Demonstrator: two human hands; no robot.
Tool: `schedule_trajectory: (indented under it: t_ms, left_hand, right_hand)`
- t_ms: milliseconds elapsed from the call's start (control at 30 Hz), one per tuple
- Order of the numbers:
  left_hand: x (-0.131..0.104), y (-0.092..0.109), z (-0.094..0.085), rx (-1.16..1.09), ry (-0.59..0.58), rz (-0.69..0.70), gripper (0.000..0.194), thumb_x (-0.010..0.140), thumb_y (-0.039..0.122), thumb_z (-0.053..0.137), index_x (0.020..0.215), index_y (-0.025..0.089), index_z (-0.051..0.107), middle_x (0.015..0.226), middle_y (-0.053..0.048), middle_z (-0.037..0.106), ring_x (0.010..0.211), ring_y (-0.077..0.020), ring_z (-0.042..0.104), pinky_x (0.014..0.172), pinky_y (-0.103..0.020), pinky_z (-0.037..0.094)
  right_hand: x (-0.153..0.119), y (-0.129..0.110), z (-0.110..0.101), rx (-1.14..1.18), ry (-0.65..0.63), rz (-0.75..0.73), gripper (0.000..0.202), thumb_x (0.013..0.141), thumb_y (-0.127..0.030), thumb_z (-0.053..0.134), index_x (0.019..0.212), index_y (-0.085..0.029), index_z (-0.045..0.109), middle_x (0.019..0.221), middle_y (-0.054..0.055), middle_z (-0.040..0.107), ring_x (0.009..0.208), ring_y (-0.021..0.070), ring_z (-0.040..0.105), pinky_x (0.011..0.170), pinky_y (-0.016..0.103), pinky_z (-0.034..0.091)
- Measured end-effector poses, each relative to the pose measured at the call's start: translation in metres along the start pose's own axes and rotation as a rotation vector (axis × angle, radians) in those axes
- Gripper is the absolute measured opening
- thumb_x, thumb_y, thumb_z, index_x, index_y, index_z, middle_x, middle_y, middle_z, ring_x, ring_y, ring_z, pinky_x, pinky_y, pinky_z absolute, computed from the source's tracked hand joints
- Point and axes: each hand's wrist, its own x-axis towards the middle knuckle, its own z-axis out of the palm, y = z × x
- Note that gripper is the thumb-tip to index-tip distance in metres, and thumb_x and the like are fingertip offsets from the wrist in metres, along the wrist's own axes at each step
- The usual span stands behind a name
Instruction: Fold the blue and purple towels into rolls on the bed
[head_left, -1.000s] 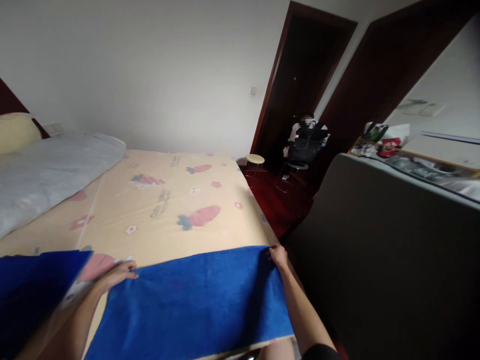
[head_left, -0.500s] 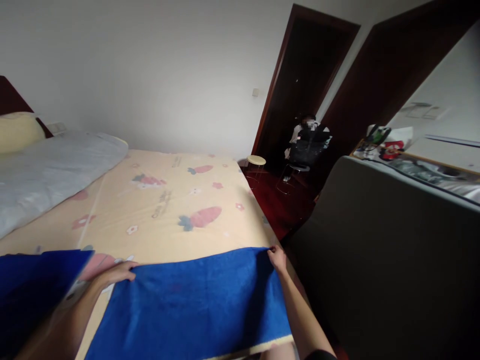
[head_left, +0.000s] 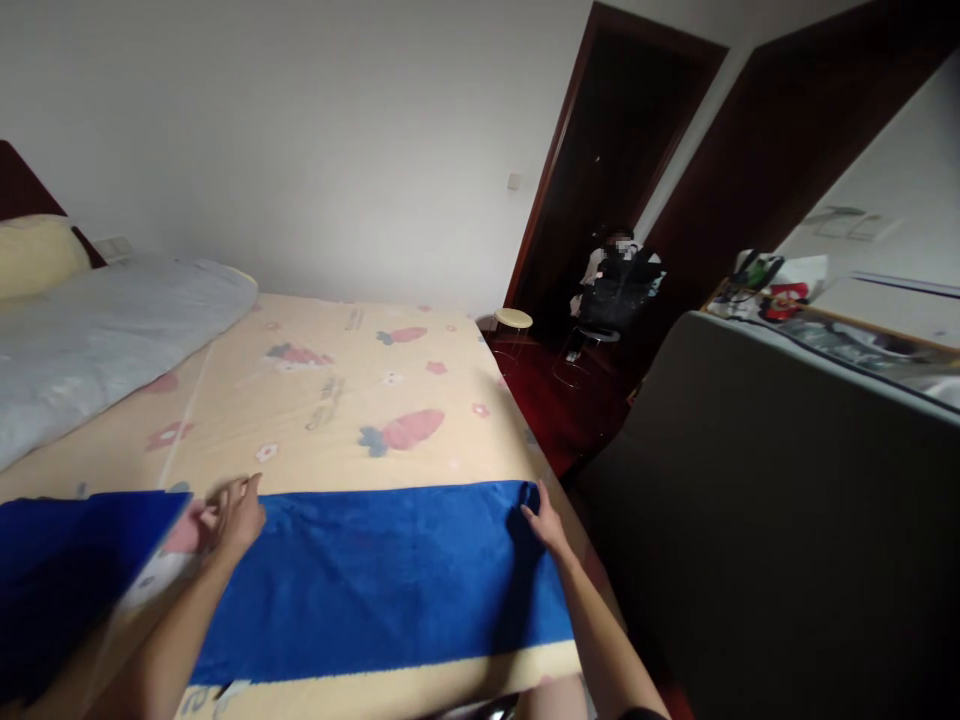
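A blue towel (head_left: 405,570) lies spread on the bed (head_left: 352,460), its far edge nearly straight. A small pale tag (head_left: 236,689) sticks out at its near left edge. My left hand (head_left: 240,518) is at the towel's far left corner, fingers apart and nothing held. At the far right corner rests my right hand (head_left: 549,520), thumb and forefinger spread apart over the cloth. Left of my left arm lies a second piece of blue cloth (head_left: 82,560), partly in shadow.
A grey quilt (head_left: 135,320) and a yellow pillow (head_left: 37,255) lie at the bed's left. Across a narrow floor gap stands a dark grey panel (head_left: 787,480). Near the door are a round stool (head_left: 513,319) and a seated person (head_left: 619,280).
Both hands have let go of the towel's far corners. The towel now lies flatter on the bed, its near edge farther from me, and my left hand has shifted slightly left and away.
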Motion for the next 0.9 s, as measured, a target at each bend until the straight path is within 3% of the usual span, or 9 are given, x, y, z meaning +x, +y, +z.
schedule_trajectory:
  t_ms: [100, 167, 300, 400, 467, 533, 633, 733, 900]
  left_hand:
    - [-0.046, 0.01, 0.019, 0.063, 0.166, 0.033, 0.059, 0.09, 0.024, 0.032, 0.148, 0.011, 0.029, 0.157, -0.021, 0.03, 0.144, -0.0317, 0.024, 0.112, -0.058, 0.02]
    - [-0.085, 0.003, 0.035, 0.1, 0.224, 0.078, 0.061, 0.093, 0.029, 0.029, 0.151, 0.013, 0.023, 0.16, -0.019, 0.027, 0.147, -0.0274, 0.022, 0.114, -0.052, 0.02]
    - [-0.159, -0.044, 0.065, 0.118, 0.142, -0.051, 0.064, 0.091, 0.039, 0.029, 0.153, 0.022, 0.021, 0.156, -0.016, 0.036, 0.143, -0.0275, 0.032, 0.109, -0.049, 0.03]
    - [-0.194, -0.082, 0.07, 0.15, 0.157, -0.177, 0.067, 0.088, 0.051, 0.03, 0.149, 0.022, 0.032, 0.148, -0.018, 0.047, 0.135, -0.0342, 0.043, 0.1, -0.049, 0.039]
    - [-0.202, -0.099, 0.064, 0.161, 0.162, -0.309, 0.066, 0.086, 0.055, 0.029, 0.139, 0.019, 0.046, 0.132, -0.021, 0.059, 0.122, -0.0405, 0.053, 0.092, -0.054, 0.042]
    - [-0.2, -0.11, 0.053, 0.114, 0.071, -0.369, 0.055, 0.085, 0.054, 0.028, 0.11, 0.021, 0.064, 0.109, -0.018, 0.069, 0.107, -0.0404, 0.06, 0.086, -0.053, 0.045]
    - [-0.188, -0.119, 0.036, -0.001, -0.144, -0.361, 0.039, 0.08, 0.051, 0.033, 0.065, 0.028, 0.06, 0.081, -0.01, 0.071, 0.094, -0.0352, 0.064, 0.081, -0.045, 0.048]
    - [-0.181, -0.123, 0.024, -0.028, -0.245, -0.384, 0.035, 0.073, 0.053, 0.036, 0.057, 0.029, 0.055, 0.073, -0.009, 0.07, 0.089, -0.0361, 0.065, 0.079, -0.045, 0.048]
    - [-0.19, -0.136, 0.019, 0.026, -0.246, -0.289, 0.028, 0.067, 0.052, 0.039, 0.053, 0.03, 0.049, 0.077, -0.013, 0.072, 0.092, -0.0376, 0.066, 0.085, -0.045, 0.048]
  right_hand:
    - [-0.037, -0.001, 0.013, -0.021, 0.009, -0.077, 0.062, 0.089, -0.042, 0.043, 0.143, -0.014, 0.038, 0.147, 0.015, 0.048, 0.137, 0.0255, 0.043, 0.112, 0.039, 0.034]
    - [-0.068, 0.008, 0.02, -0.047, 0.027, -0.105, 0.064, 0.092, -0.048, 0.035, 0.145, -0.013, 0.036, 0.153, 0.017, 0.039, 0.143, 0.0261, 0.034, 0.116, 0.045, 0.029]
    - [-0.13, 0.059, 0.019, -0.16, 0.105, -0.115, 0.068, 0.091, -0.057, 0.026, 0.145, -0.017, 0.039, 0.151, 0.017, 0.041, 0.142, 0.0286, 0.035, 0.113, 0.05, 0.032]
    - [-0.16, 0.098, 0.003, -0.21, 0.126, -0.127, 0.066, 0.09, -0.057, 0.027, 0.139, -0.018, 0.046, 0.143, 0.018, 0.051, 0.136, 0.0308, 0.044, 0.109, 0.05, 0.037]
    - [-0.17, 0.112, -0.012, -0.262, 0.143, -0.056, 0.064, 0.087, -0.057, 0.028, 0.129, -0.016, 0.053, 0.134, 0.021, 0.057, 0.127, 0.0363, 0.052, 0.102, 0.055, 0.042]
    - [-0.173, 0.115, -0.026, -0.287, 0.121, 0.099, 0.057, 0.085, -0.056, 0.03, 0.112, -0.016, 0.061, 0.119, 0.025, 0.064, 0.113, 0.0408, 0.06, 0.092, 0.058, 0.047]
    - [-0.167, 0.111, -0.04, -0.216, 0.005, 0.266, 0.041, 0.083, -0.053, 0.036, 0.08, -0.022, 0.063, 0.093, 0.02, 0.071, 0.093, 0.0377, 0.068, 0.079, 0.051, 0.052]
    - [-0.156, 0.109, -0.049, -0.138, -0.059, 0.292, 0.033, 0.08, -0.049, 0.044, 0.064, -0.025, 0.06, 0.078, 0.013, 0.072, 0.081, 0.0315, 0.071, 0.072, 0.04, 0.054]
    - [-0.153, 0.11, -0.062, -0.057, -0.099, 0.319, 0.029, 0.074, -0.047, 0.051, 0.059, -0.025, 0.063, 0.072, 0.01, 0.073, 0.079, 0.03, 0.073, 0.067, 0.033, 0.054]
